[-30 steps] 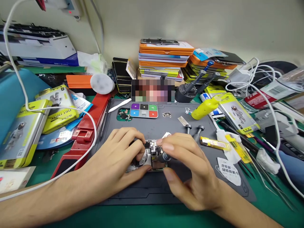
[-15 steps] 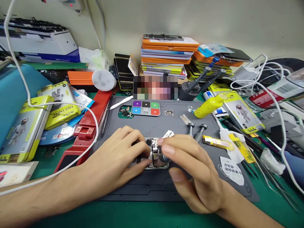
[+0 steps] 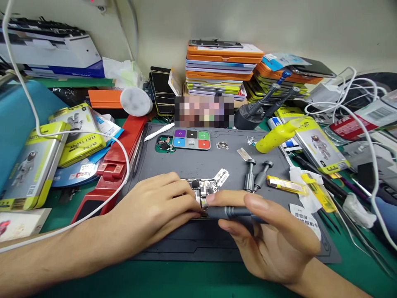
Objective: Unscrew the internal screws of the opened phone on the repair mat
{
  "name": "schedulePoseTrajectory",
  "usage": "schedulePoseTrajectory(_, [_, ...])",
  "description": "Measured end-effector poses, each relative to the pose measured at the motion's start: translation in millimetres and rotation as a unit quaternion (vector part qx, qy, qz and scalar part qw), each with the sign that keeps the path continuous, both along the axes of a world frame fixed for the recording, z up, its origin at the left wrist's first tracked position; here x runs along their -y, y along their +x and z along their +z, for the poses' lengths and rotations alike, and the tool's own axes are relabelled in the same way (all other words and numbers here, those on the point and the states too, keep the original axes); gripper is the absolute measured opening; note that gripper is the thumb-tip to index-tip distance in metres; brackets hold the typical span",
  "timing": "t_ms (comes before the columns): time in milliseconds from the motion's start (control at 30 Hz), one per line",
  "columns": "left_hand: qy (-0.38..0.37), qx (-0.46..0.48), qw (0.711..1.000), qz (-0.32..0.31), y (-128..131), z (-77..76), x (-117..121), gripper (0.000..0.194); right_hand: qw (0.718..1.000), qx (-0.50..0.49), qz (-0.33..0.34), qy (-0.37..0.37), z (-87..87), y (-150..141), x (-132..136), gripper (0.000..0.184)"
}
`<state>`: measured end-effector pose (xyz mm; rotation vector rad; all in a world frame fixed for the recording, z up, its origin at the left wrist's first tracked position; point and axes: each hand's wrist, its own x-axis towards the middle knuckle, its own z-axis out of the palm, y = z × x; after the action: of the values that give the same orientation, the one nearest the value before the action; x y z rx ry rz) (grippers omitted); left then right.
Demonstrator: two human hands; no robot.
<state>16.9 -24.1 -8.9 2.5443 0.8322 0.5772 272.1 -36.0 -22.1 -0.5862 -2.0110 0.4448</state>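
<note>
An opened phone (image 3: 211, 187) lies on the dark grey work mat (image 3: 130, 248), its inner boards and metal parts showing. My left hand (image 3: 164, 203) rests over the phone's left part, fingers and thumb closed on it; what the fingertips press is partly hidden. In my right hand (image 3: 276, 231) is a dark grey screwdriver (image 3: 231, 212), gripped between thumb and fingers and lying nearly level. Its front end reaches the lower right of the phone near my left fingertips, but the tip is not clear. Just behind the phone lies a razor blade (image 3: 222, 177).
Two more screwdrivers (image 3: 249, 176) stand right of the blade. A coloured magnetic pad (image 3: 191, 140), a yellow bottle (image 3: 274, 136) and a yellow cutter (image 3: 287, 185) lie on the mat. Battery boxes (image 3: 34, 165) and a red clamp (image 3: 113, 165) flank the left; white cables loop on both sides.
My right hand has turned and shifted slightly right and down, bringing the screwdriver from mostly hidden to lying nearly level. My left fingers have moved slightly right and flattened over the phone.
</note>
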Motion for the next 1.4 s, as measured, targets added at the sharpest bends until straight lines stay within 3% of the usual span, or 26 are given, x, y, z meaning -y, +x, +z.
schedulePoseTrajectory(233, [-0.016,0.017,1.000,0.001,2.5,2.1,-0.6,0.019,0.998,-0.010,-0.061,0.032,3.4,-1.8,-8.3,0.079])
schedulePoseTrajectory(533, [0.074,0.025,0.993,-0.084,-2.2,4.1,20.4,0.024,0.999,-0.002,-0.001,-0.050,-14.2,0.2,-6.7,0.080])
schedulePoseTrajectory(767, [0.030,0.090,0.993,-0.066,2.8,7.5,10.1,0.017,0.996,0.016,0.024,-0.079,-16.0,1.4,-6.2,0.087])
schedulePoseTrajectory(1233, [0.041,0.074,0.994,-0.071,3.9,5.9,13.2,0.019,0.998,0.042,0.025,-0.048,-12.8,0.4,-9.3,0.080])
schedulePoseTrajectory(1400, [0.040,0.073,0.994,-0.067,5.8,5.1,12.7,0.019,0.997,0.077,0.011,0.030,-3.8,-3.9,-14.8,0.068])
